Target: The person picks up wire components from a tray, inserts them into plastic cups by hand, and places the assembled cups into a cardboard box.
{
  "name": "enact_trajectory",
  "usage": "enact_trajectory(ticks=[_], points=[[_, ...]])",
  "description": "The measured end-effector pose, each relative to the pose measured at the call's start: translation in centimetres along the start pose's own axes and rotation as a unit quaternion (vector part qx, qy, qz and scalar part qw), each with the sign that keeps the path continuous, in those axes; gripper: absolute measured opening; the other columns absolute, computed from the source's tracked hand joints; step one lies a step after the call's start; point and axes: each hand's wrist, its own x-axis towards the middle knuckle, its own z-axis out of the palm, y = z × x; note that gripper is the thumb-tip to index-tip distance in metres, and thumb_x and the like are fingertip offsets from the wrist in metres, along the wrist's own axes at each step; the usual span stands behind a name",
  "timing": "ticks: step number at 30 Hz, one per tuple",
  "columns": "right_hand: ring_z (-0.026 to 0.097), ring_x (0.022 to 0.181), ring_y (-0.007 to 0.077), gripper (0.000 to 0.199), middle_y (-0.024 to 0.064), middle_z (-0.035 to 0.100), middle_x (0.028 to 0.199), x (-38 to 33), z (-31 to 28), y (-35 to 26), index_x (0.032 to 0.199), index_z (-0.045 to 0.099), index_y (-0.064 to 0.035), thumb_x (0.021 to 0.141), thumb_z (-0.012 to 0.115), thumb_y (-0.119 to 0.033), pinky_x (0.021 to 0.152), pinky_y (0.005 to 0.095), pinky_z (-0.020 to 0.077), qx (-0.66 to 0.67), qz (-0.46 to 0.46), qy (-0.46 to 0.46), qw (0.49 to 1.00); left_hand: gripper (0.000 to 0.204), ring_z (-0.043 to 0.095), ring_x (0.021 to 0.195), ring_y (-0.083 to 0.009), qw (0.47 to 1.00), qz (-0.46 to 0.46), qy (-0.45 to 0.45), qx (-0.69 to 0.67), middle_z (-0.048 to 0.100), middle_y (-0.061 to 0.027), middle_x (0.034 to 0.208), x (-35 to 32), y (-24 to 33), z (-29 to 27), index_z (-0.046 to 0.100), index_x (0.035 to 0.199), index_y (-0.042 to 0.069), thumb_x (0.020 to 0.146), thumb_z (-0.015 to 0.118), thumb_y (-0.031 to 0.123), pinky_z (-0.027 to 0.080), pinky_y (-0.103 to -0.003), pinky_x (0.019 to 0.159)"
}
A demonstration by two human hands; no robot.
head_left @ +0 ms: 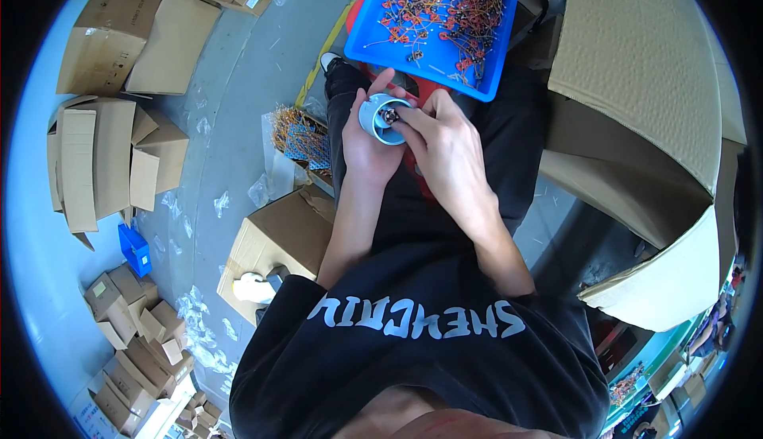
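**Part inside the cup, fitting apparently unfinished**

The large cardboard box (pixel 636 57) stands open to the right of both hands. Beyond the hands lies the blue tray (pixel 503 45), with a heap of wired pieces (pixel 445 13) in it; more wired pieces in an orange bundle (pixel 306 138) lie to the left of the left hand (pixel 369 151). That hand grasps the pale cup (pixel 367 121) around its side, mouth tilted toward the right hand (pixel 449 137), whose fingers reach into the opening. A small dark part (pixel 389 115) sits within, at those fingertips; whether they pinch it, I cannot tell. So the part seems placed but not yet settled. Judging by the tray, many pieces remain. The cup is directly between the hands.
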Motion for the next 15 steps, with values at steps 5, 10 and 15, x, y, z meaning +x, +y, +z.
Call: enact_trajectory(ticks=[5,10,15], points=[[0.058,0.067,0.0292,0.016,0.013,0.051,0.075,0.4,-1.1,0.9,0.091,0.068,-0.0008,0.076,0.07,-0.007,0.059,0.0387,0.0474,-0.005,-0.05,-0.024,0.998,0.048,0.058,0.101,-0.0258,0.996,-0.085,0.016,0.013,0.062,-0.012,0.104,0.2,1.4,1.4,0.051,0.126,0.001,0.1,0.031,0.037,0.045,-0.038,0.091],[0.058,0.065,0.0298,0.017,0.0125,0.053,0.077,0.5,-1.8,0.4,0.09,0.067,-0.0009,0.075,0.071,-0.008,0.059,0.0386,0.048,-0.025,-0.081,-0.04,0.996,0.048,0.06,0.098,-0.0255,0.996,-0.088,0.007,0.022,0.062,-0.013,0.103,0.1,1.3,2.1,0.052,0.124,0.0,0.101,0.03,0.035,0.046,-0.037,0.089],[0.058,0.066,0.0302,0.019,0.0119,0.055,0.077,0.3,-1.9,-0.1,0.09,0.066,-0.0019,0.074,0.072,-0.01,0.06,0.0388,0.0488,-0.021,-0.083,-0.04,0.996,0.047,0.06,0.098,-0.0257,0.997,-0.051,-0.002,0.059,0.062,-0.0132,0.102,0.1,0.9,2.1,0.052,0.123,-0.001,0.101,0.03,0.035,0.046,-0.036,0.088]])
